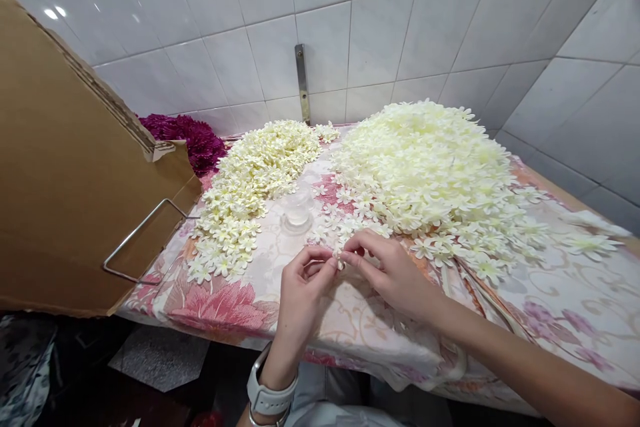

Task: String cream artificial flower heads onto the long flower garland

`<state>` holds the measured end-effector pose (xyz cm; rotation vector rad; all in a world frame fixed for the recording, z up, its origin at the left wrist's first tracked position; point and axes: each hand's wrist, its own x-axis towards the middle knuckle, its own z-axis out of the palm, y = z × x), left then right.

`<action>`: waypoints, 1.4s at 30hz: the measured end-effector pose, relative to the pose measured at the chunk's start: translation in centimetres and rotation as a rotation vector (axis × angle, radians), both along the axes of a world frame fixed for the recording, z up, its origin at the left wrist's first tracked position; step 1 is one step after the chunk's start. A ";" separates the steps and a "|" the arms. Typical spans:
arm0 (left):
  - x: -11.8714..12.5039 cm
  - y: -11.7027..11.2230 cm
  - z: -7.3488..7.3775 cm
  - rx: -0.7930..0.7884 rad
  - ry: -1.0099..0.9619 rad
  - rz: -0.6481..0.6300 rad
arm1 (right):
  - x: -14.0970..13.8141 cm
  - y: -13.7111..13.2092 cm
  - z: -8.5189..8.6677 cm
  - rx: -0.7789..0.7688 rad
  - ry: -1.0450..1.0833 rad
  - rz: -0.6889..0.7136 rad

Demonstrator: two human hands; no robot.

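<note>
My left hand (303, 293) and my right hand (387, 270) meet above the floral tablecloth (225, 307). Both pinch one small cream artificial flower (339, 258) between their fingertips. A large heap of cream flowers (425, 167) lies just beyond my right hand. A second, flatter spread of cream flowers (250, 187) stretches away to the left. A small clear plastic cup (297, 212) stands between the two piles, right behind my fingers. A white watch is on my left wrist.
A big cardboard box (65, 167) with a metal wire handle (140, 233) fills the left side. Dark purple flowers (187, 137) sit behind it by the white tiled wall (350, 27). The table's front edge runs close to my body.
</note>
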<state>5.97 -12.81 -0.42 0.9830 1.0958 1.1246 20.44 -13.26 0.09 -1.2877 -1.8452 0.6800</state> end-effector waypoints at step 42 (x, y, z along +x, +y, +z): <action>-0.4 0.2 -0.5 0.059 0.000 0.137 | -0.2 0.1 -0.1 -0.192 0.173 0.040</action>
